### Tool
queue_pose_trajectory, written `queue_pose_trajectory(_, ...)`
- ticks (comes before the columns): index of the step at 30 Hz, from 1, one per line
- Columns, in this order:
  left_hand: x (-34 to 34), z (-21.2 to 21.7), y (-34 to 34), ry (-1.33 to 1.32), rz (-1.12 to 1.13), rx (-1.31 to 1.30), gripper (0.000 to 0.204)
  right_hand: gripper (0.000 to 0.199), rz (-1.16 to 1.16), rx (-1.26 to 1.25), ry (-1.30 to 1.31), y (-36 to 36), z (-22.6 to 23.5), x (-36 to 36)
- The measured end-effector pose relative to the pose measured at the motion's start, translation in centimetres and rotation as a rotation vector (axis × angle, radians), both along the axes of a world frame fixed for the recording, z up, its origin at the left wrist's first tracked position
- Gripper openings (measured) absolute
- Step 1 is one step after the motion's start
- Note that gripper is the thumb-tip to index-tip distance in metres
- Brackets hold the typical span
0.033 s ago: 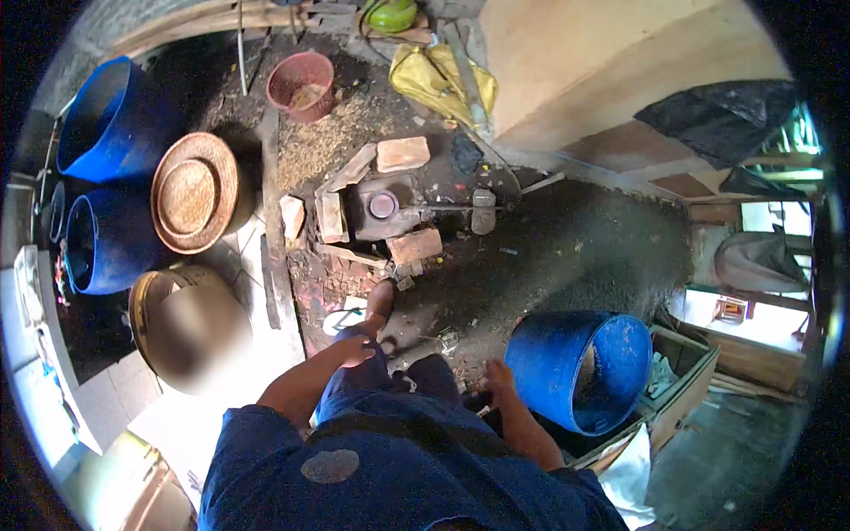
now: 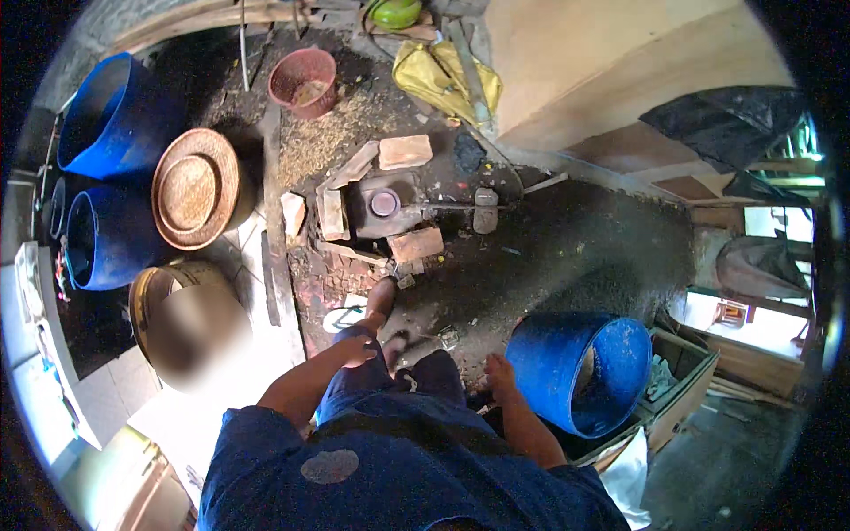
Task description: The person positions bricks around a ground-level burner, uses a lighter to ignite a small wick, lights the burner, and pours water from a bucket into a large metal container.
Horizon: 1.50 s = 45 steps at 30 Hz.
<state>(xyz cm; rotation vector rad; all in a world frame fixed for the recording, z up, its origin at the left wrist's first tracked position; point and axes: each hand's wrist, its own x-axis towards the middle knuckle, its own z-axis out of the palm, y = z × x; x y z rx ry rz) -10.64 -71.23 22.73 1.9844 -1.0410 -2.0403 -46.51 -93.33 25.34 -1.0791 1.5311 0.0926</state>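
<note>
My left hand (image 2: pixel 357 350) rests on my left thigh, fingers loosely stretched and holding nothing that I can see. My right hand (image 2: pixel 498 370) hangs beside my right leg, its fingers small in view and loosely apart. Nothing shows in it. Closest to that hand is a large blue barrel (image 2: pixel 553 363), lying tilted with its mouth to the right. Below my left hand, a bare foot (image 2: pixel 382 294) stands by a white flip-flop (image 2: pixel 343 319). Ahead is a low hearth of loose bricks (image 2: pixel 414 243) around a small round burner (image 2: pixel 384 203).
Two blue barrels (image 2: pixel 97 133), woven trays (image 2: pixel 188 190) and a round sieve-like drum (image 2: pixel 159 310) stand at left. A red basket (image 2: pixel 303 84) sits by scattered grain (image 2: pixel 310 146). Further back lie a yellow sack (image 2: pixel 438 80) and a green gas cylinder (image 2: pixel 391 12). A wooden crate (image 2: pixel 682 398) adjoins the near barrel.
The whole view has shifted very slightly. My hands keep their places beside my legs.
</note>
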Motion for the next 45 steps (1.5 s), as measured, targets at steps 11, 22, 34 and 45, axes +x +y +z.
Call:
queue_pose_trajectory(11,-6.1,-0.1,-6.4,0.037,0.439,-0.013,0.055,0.043,1.421,-0.612,-0.034,-15.2,-15.6,6.4)
queue_pose_trajectory(22,-15.0,-15.5,-15.1,0.318,1.064,0.147,0.058,0.053,1.007,-0.33,-0.093,-25.6,-32.2,18.1)
queue_pose_trajectory(34,-10.7,-32.4,-23.8,0.745,2.102,0.348,0.082,0.056,0.86,0.09,-0.177,-26.9,-41.8,29.5)
queue_pose_trajectory(45,-7.1,-37.1,-27.3,0.997,2.261,-0.024,0.054,0.049,0.772,0.225,-0.23,-26.7,-45.2,28.5)
